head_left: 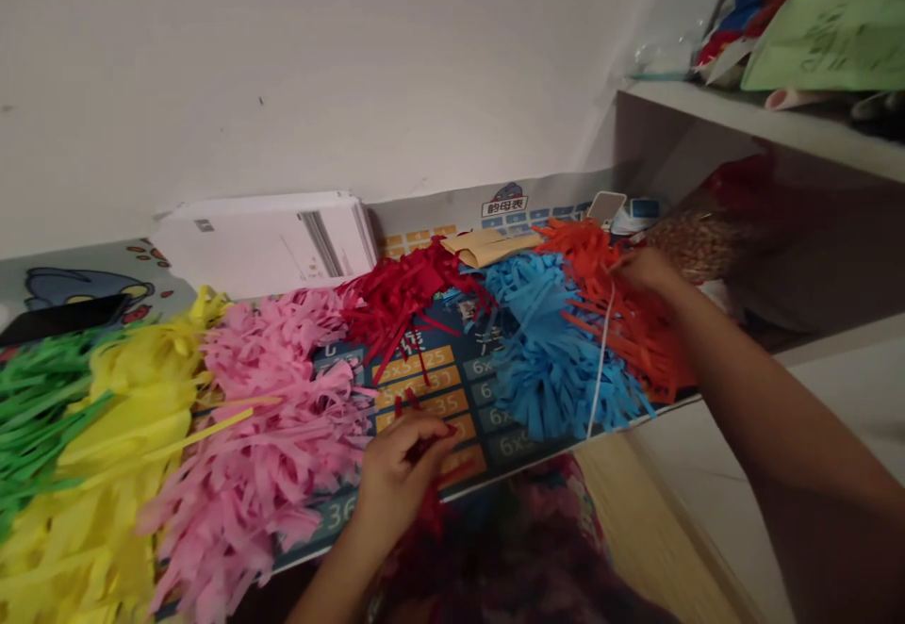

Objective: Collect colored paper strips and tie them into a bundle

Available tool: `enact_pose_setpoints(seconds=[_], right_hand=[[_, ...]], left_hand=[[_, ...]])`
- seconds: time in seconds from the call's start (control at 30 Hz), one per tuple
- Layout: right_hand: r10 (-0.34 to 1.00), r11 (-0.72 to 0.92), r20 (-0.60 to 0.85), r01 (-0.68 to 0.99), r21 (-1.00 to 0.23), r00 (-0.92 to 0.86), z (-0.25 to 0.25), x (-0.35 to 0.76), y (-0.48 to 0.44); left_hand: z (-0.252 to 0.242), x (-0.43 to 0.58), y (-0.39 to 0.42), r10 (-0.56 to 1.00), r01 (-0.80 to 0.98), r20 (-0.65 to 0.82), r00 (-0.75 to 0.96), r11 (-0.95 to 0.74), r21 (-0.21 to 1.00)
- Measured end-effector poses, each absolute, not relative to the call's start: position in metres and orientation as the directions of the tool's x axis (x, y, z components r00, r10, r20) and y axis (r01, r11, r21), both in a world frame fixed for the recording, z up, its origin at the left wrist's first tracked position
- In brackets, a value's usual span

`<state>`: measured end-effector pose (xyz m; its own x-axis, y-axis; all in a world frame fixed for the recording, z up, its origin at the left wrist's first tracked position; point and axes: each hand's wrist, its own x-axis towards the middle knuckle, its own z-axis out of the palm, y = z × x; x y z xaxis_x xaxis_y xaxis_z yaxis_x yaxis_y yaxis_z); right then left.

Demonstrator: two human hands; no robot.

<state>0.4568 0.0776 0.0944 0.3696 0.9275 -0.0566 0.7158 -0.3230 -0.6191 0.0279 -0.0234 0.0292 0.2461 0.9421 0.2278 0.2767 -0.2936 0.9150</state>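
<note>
My left hand (402, 464) is closed above the front of the printed table mat (495, 417). Bits of red fringed paper (428, 509) stick out above and below its fingers. At the back right, my right hand (645, 270) reaches over the orange fringed paper (636, 341), fingers pinched together. A thin white string (603, 351) hangs from those fingers, passing in front of the blue fringed paper (541, 351) to the table edge. A red fringed pile (406, 289) lies at the middle back, beside a folded tan paper (487, 247).
Pink (275, 435), yellow (127, 417) and green fringed piles (42, 417) cover the left side. A white box (265, 242) leans on the wall. A dark phone-like slab (63, 318) lies at the far left. On the right stands a shelf (764, 120) with bags.
</note>
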Motion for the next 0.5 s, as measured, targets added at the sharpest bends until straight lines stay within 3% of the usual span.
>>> enact_pose_setpoints(seconds=[0.07,0.13,0.23,0.33,0.5], right_hand=[[0.909,-0.294,0.011,0.662,-0.690,0.416,0.106,0.446,0.062],[0.911,-0.197,0.075,0.585,-0.787,0.407,0.112,0.416,0.042],[0.925,-0.020,0.153,0.446,-0.895,0.349,0.104,0.341,0.001],[0.977,0.067,0.153,0.471,-0.879,0.146,0.084,0.263,-0.042],[0.967,0.143,0.224,0.459,-0.877,0.126,0.057,0.196,-0.070]], left_hand=[[0.028,0.026,-0.024,0.977,0.183,0.124,0.176,-0.157,0.971],[0.027,0.028,-0.026,0.989,-0.019,-0.088,0.118,0.091,0.996],[0.026,0.033,-0.030,0.907,-0.396,-0.377,0.188,0.422,0.816],[0.027,0.038,-0.032,0.858,-0.556,-0.453,0.240,0.504,0.661],[0.029,0.037,-0.037,0.863,-0.605,-0.454,0.223,0.487,0.630]])
